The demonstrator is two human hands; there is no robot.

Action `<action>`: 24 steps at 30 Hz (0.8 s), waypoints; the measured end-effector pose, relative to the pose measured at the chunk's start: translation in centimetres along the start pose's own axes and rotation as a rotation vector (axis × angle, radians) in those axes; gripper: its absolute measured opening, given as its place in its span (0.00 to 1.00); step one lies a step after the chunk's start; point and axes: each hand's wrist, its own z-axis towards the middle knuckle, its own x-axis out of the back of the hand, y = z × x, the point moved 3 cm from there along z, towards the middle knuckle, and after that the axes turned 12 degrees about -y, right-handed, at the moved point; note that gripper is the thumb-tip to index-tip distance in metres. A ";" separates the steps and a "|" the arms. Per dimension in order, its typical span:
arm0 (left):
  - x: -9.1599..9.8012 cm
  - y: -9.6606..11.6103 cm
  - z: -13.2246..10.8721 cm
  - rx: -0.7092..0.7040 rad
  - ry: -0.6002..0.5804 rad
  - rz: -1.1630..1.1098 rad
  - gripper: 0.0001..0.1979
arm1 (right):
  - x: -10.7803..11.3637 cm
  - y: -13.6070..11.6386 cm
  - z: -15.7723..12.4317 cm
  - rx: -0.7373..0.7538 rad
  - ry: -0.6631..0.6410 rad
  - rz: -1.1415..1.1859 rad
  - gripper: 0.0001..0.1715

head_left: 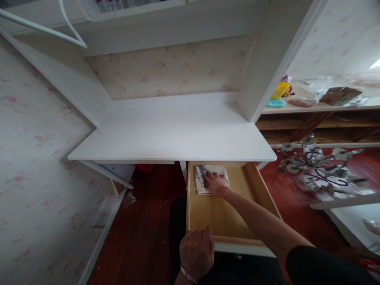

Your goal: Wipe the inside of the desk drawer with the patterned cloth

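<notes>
A pulled-out wooden drawer point(237, 217) juts from under the white desk point(178, 134). In its back left corner lies a folded pale cloth point(198, 186) with a dark print. My right hand point(216, 182) rests on top of this cloth, fingers spread and flat against it. My right forearm reaches across the drawer's right front corner. At the drawer's front left corner, my left hand point(196, 253) is closed over the front edge, with its fingers curled. A band circles my left wrist.
A chandelier point(323, 166) with several arms lies on the red wooden floor point(142, 237) at the right. Bags and a brown box point(340, 95) sit on a low shelf unit point(287, 120) behind it. A white cable point(44, 29) hangs at the upper left.
</notes>
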 end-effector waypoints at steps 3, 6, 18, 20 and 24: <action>0.1 0.1 0.0 0.002 0.008 -0.001 0.10 | -0.3 4.3 -1.9 -0.067 -0.013 0.003 0.31; 0.1 0.1 0.1 -0.011 0.016 0.001 0.09 | -0.5 9.1 -3.8 -0.171 -0.022 0.017 0.33; -0.2 -0.1 0.0 -0.017 -0.049 -0.018 0.11 | -4.4 10.2 -9.5 -0.113 -0.127 0.066 0.36; -0.1 -0.1 0.0 -0.018 -0.041 -0.014 0.11 | -6.2 9.7 -11.5 -0.068 -0.157 0.095 0.38; 0.0 0.0 0.1 -0.024 -0.024 -0.010 0.11 | -8.9 8.5 -14.0 -0.024 -0.207 0.130 0.43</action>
